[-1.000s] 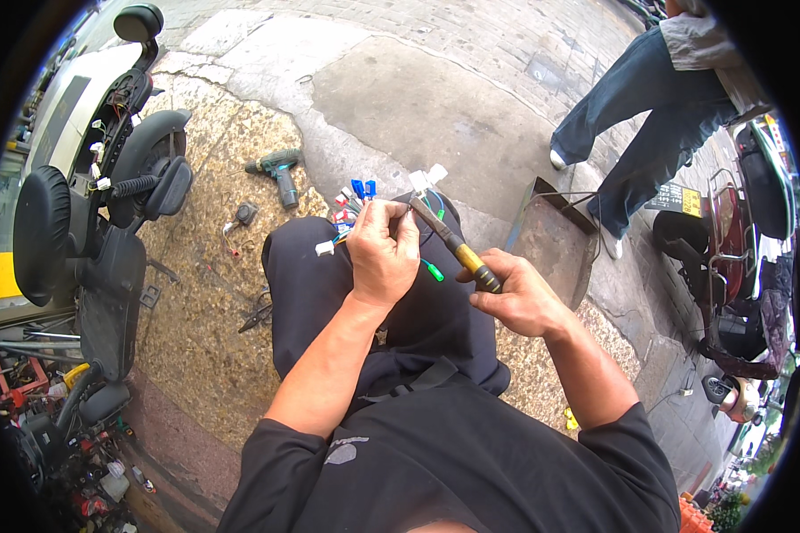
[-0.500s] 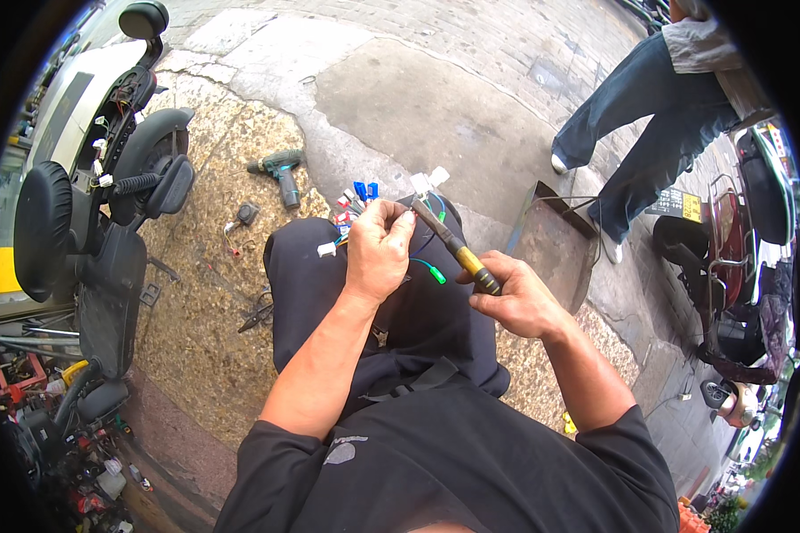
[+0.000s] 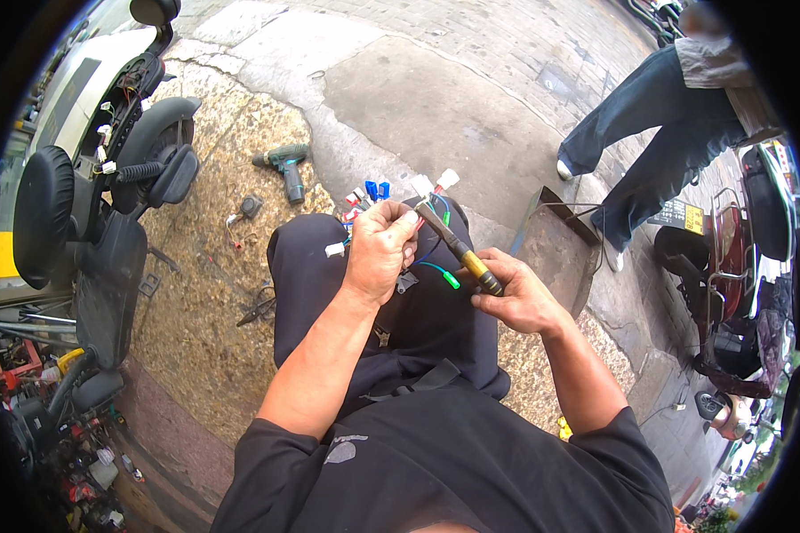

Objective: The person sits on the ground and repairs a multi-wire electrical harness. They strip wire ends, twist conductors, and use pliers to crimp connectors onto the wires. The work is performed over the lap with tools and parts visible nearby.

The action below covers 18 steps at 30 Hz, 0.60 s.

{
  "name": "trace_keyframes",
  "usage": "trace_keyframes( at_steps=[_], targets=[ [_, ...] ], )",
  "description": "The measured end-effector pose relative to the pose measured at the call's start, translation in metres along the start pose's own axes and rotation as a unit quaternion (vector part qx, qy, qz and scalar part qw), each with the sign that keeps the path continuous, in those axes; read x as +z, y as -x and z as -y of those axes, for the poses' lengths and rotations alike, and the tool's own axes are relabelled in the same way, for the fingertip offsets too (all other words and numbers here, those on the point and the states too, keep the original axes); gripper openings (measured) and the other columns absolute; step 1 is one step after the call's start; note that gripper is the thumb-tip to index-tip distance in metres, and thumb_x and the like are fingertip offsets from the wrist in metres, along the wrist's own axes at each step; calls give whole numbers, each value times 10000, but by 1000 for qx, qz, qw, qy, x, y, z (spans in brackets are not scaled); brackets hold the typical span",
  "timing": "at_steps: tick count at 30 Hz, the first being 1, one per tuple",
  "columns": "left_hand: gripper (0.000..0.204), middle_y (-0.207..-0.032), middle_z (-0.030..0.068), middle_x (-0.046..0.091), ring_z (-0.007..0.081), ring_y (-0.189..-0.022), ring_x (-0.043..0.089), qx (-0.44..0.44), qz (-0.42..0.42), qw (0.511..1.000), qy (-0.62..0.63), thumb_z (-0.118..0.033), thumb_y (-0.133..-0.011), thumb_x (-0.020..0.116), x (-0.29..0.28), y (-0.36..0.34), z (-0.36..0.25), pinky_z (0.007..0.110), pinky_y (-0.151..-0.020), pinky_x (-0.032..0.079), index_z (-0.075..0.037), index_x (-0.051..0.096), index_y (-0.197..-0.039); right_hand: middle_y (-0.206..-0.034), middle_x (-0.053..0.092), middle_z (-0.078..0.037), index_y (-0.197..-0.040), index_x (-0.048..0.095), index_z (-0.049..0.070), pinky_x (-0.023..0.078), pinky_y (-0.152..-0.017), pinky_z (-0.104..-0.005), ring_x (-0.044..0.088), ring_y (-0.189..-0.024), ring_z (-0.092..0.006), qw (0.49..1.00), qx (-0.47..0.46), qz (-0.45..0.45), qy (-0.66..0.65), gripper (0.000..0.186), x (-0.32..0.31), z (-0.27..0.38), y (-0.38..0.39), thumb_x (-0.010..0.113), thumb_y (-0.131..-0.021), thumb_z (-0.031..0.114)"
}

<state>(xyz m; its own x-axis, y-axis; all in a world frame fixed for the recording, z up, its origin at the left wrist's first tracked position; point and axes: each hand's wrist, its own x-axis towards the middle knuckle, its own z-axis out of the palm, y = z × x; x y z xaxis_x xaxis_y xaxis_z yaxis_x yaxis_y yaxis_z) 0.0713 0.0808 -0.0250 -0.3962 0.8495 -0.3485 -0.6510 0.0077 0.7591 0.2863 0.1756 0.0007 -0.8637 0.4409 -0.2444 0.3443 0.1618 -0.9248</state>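
Note:
My left hand [image 3: 380,253] is closed above my lap, thumb and fingers pinching a thin wire that mostly hides in the grip. In my right hand [image 3: 520,293] is a pair of pliers [image 3: 458,247], seen edge-on, with a grey metal head and yellow-and-black handles. Its tip meets the left fingertips. Around the left hand a wire bundle spreads out, with blue connectors [image 3: 378,190], a white connector [image 3: 447,179] and another white connector [image 3: 335,250] over the left thigh. A green connector [image 3: 452,280] dangles on its wire between my hands.
A cordless drill [image 3: 286,169] and a small black part [image 3: 251,208] lie on the stone ground. Left stands a partly stripped scooter [image 3: 111,266]. A metal dustpan [image 3: 556,253] is at the right, beside a standing person's jeans [image 3: 658,115]; parked scooters [image 3: 729,266] stand farther right.
The whole view has shifted slightly. Both hands keep nearly the same pose, with the pliers still at the left fingertips, and the green connector hangs a little lower and farther right.

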Motion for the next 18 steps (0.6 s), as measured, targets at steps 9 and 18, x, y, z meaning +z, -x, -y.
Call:
trace_keyframes(
  at_steps=[9,18],
  targets=[
    [79,-723,10,563,52,-525,478,-5,0,1000,18,-82,-950,634,0,3,1,198,-437,366,-16,595,-932,-1162,610,-131,-1120,717,50,504,-940,-377,629,-1080,-296,996,-37,-13,82,348,0,-6,-3,699,-776,7],
    [80,-694,13,556,56,-511,476,-8,12,1000,27,-77,-949,634,-1,2,1,198,-432,358,-16,591,-920,-1165,603,-133,-1109,716,52,506,-922,-380,624,-1076,-300,993,-56,-2,105,346,-7,-6,-3,680,-769,-4]
  ],
)
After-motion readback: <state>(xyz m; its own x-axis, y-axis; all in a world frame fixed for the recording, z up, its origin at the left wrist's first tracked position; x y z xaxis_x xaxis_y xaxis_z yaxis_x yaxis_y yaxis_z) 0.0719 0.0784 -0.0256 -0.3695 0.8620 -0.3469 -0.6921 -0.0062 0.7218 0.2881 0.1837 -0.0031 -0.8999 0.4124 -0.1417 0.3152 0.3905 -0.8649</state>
